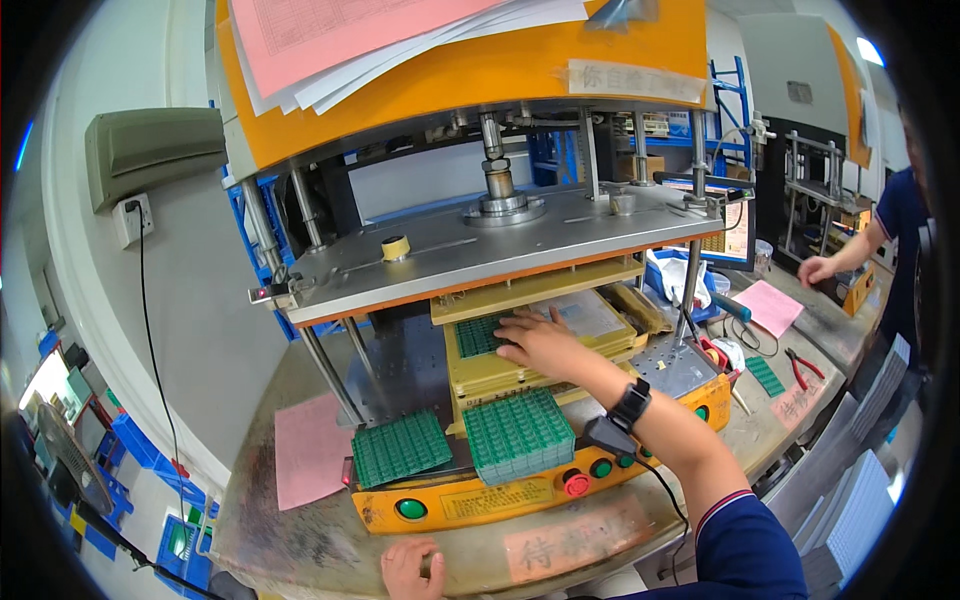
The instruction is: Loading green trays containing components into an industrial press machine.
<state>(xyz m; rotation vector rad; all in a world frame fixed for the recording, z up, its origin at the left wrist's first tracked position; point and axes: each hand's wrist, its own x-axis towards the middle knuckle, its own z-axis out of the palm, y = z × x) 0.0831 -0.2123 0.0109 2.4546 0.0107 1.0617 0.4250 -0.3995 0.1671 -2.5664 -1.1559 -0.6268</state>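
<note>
My right hand [540, 343] reaches in under the press's raised metal plate, a watch on its wrist. Its fingers are spread over a green circuit board panel [476, 338] lying in the yellow fixture [480, 374]; the hand covers the panel's right part. In front of the fixture sits a stack of green circuit board panels [517, 436]. To its left, more green panels [402, 447] lie at a slant on the press's front. My left hand [412, 569] rests at the bench's near edge with nothing in it, fingers extended and thumb apart.
The press's metal plate [400, 262] hangs above the fixture between steel posts. Along the orange front are a red button [575, 482] and green buttons. Red-handled pliers [803, 368] and a small green board [765, 377] lie right. Another person's hand [818, 270] is at the far right.
</note>
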